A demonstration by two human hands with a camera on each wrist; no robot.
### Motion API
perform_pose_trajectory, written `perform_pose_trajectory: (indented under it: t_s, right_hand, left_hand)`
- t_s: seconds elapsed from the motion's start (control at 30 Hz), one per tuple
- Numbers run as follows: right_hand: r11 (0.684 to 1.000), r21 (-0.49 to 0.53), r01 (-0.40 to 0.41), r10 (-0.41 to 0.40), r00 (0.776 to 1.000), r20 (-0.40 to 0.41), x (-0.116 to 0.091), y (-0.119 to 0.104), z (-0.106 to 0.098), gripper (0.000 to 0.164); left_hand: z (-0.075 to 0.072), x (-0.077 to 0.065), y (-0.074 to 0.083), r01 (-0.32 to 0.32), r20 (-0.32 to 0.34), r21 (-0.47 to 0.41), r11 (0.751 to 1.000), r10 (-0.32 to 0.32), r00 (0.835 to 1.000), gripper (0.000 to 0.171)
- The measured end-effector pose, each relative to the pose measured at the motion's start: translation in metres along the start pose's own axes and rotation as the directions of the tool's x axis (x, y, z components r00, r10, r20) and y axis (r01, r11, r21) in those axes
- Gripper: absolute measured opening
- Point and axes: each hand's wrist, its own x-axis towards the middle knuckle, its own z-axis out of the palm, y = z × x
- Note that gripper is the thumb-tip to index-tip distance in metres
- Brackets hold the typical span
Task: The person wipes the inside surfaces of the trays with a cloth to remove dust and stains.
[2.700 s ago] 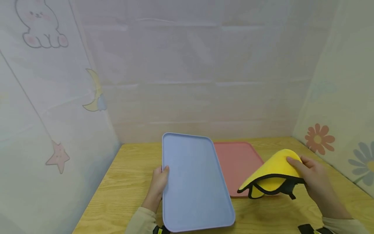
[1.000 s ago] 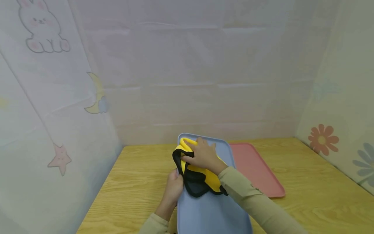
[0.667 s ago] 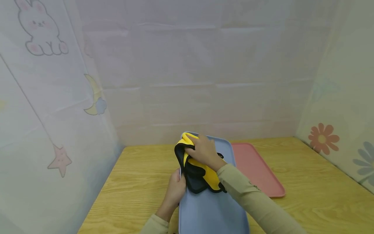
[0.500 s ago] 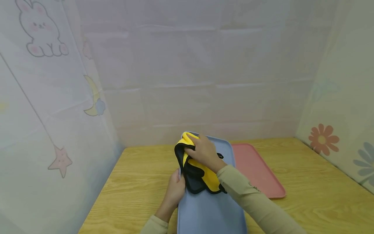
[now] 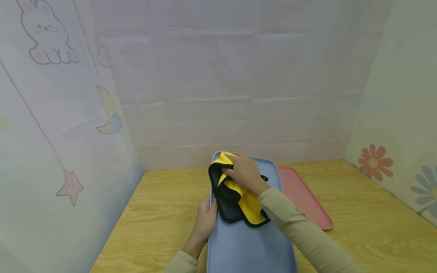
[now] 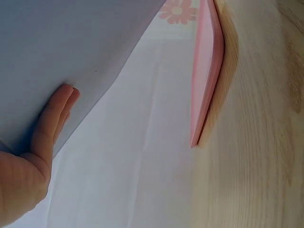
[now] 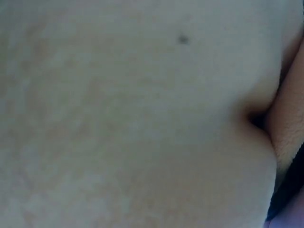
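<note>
A blue rectangular tray (image 5: 250, 244) is held tilted up off the table. My left hand (image 5: 205, 220) grips its left edge, thumb on the upper face; in the left wrist view, fingers (image 6: 50, 118) lie against the tray's underside (image 6: 80, 42). My right hand (image 5: 246, 172) holds a yellow cleaning cloth (image 5: 250, 208) with black edging, bunched against the upper left part of the tray. The cloth's lower part hangs loose over the tray's face. Close, blurred skin of the right hand (image 7: 142, 114) fills most of the right wrist view, with a strip of black at lower right.
A pink tray (image 5: 305, 199) lies on the wooden table (image 5: 153, 212), partly behind the blue tray and right sleeve. Printed cloth walls (image 5: 218, 83) stand at the back and both sides.
My right hand has brought the cloth from the right onto the blue tray. Over the last half second, hand and cloth have shifted slightly right and up. My left hand keeps its grip.
</note>
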Motion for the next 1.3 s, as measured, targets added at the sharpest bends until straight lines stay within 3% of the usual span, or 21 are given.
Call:
perform_pose_trajectory:
  t_s: [0.2, 0.37, 0.53, 0.7, 0.87, 1.03, 1.2, 1.3]
  right_hand:
    - [1.000, -0.005, -0.022, 0.022, 0.999, 0.032, 0.000, 0.017, 0.001, 0.045]
    - [0.999, -0.001, -0.042, 0.042, 0.998, 0.045, -0.001, 0.041, 0.004, 0.040]
    - [0.996, 0.003, -0.086, 0.086, 0.995, 0.057, -0.002, 0.068, 0.007, 0.018]
    - [0.990, -0.030, -0.139, 0.140, 0.988, 0.058, -0.005, 0.087, 0.008, 0.029]
    - [0.988, -0.055, -0.148, 0.151, 0.986, 0.066, -0.005, 0.089, 0.007, 0.030]
    - [0.990, -0.011, -0.143, 0.144, 0.988, 0.063, -0.004, 0.087, 0.009, 0.030]
    - [0.991, 0.064, -0.114, 0.110, 0.992, 0.068, -0.002, 0.073, 0.009, 0.026]
    - [0.995, 0.051, -0.081, 0.078, 0.996, 0.054, -0.001, 0.061, 0.010, 0.019]
  left_hand:
    - [-0.004, -0.001, 0.002, 0.056, -0.038, 0.033, 0.998, -0.055, 0.998, 0.020]
    - [-0.010, -0.002, 0.004, 0.055, -0.060, 0.044, 0.998, -0.052, 0.997, 0.024]
    - [-0.014, -0.002, 0.005, 0.035, -0.076, 0.046, 0.998, -0.031, 0.997, 0.026]
    - [-0.018, -0.001, 0.004, 0.025, -0.079, 0.030, 0.999, -0.023, 0.997, 0.028]
    - [-0.019, -0.001, 0.004, 0.025, -0.083, 0.022, 0.999, -0.023, 0.996, 0.028]
    - [-0.017, 0.000, 0.005, 0.024, -0.101, 0.027, 0.999, -0.021, 0.995, 0.027]
    - [-0.014, 0.002, 0.006, 0.024, -0.113, 0.023, 0.999, -0.021, 0.993, 0.028]
    - [-0.012, 0.002, 0.005, 0.031, -0.110, 0.020, 0.999, -0.029, 0.994, 0.031]
